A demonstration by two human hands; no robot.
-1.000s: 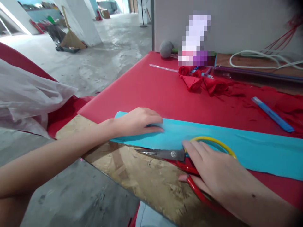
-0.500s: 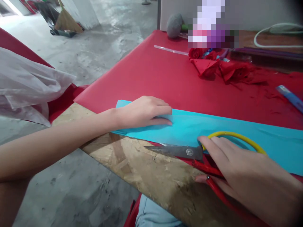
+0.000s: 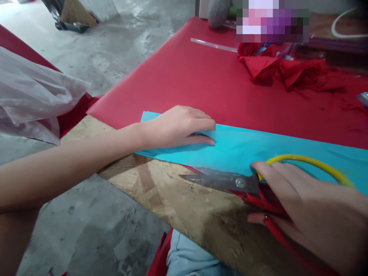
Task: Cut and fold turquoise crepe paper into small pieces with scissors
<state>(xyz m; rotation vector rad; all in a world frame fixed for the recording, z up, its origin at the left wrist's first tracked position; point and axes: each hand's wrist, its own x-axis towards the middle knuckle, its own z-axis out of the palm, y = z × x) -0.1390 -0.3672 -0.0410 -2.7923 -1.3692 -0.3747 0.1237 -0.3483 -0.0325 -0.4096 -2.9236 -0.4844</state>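
Note:
My left hand (image 3: 184, 128) lies on the folded blue paper (image 3: 250, 147), with the gap between thumb and fingers showing; it presses the sheet down near its left end. In my right hand (image 3: 304, 199) are large scissors (image 3: 224, 181) with yellow and red handles. Their blades look closed together and point left, along the near edge of the blue paper. Red sheeting (image 3: 201, 88) spreads beneath and behind the paper.
The wooden board (image 3: 172, 191) shows along the table's near edge. Red folded paper flowers (image 3: 261, 67) and a clear strip (image 3: 214, 45) lie at the back. White cloth (image 3: 37, 92) hangs at the left. A grey rounded object (image 3: 218, 13) stands behind.
The view has shifted, so most things sit slightly higher in the picture. The scissors' visible blades are still together, and my left hand keeps its place on the blue paper.

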